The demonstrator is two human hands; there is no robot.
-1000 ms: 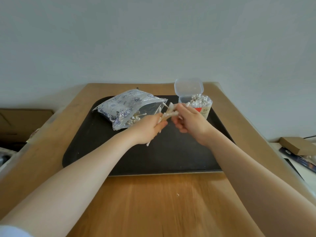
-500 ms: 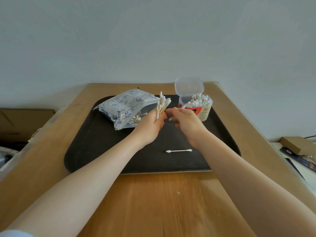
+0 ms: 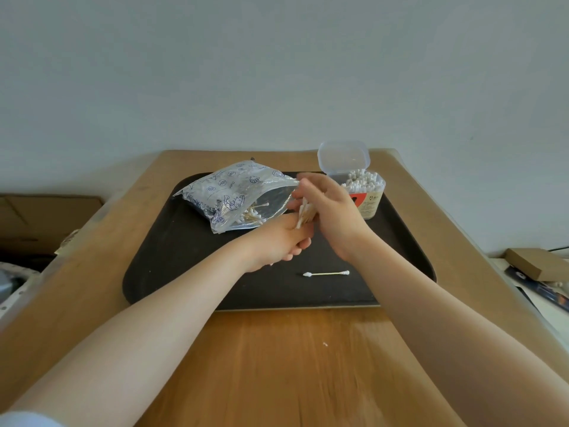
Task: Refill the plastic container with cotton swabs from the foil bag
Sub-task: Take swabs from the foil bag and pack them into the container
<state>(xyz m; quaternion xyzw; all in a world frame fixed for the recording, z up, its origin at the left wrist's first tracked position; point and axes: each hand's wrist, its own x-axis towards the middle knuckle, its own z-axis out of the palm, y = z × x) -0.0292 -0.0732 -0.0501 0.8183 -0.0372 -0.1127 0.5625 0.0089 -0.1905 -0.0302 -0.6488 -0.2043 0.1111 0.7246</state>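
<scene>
The bundle of cotton swabs (image 3: 304, 214) has passed from the left hand (image 3: 281, 241) to the right hand (image 3: 331, 215), whose grip now pinches it. The left hand's grip is curled just below; what it holds I cannot tell. One loose swab (image 3: 326, 273) lies on the black tray (image 3: 172, 272), near the foil bag (image 3: 237, 195). The plastic container (image 3: 368, 195) stands behind the right hand.

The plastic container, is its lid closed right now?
No, the plastic container stands open with its lid flipped back, and the white swab tips show at the top.
</scene>
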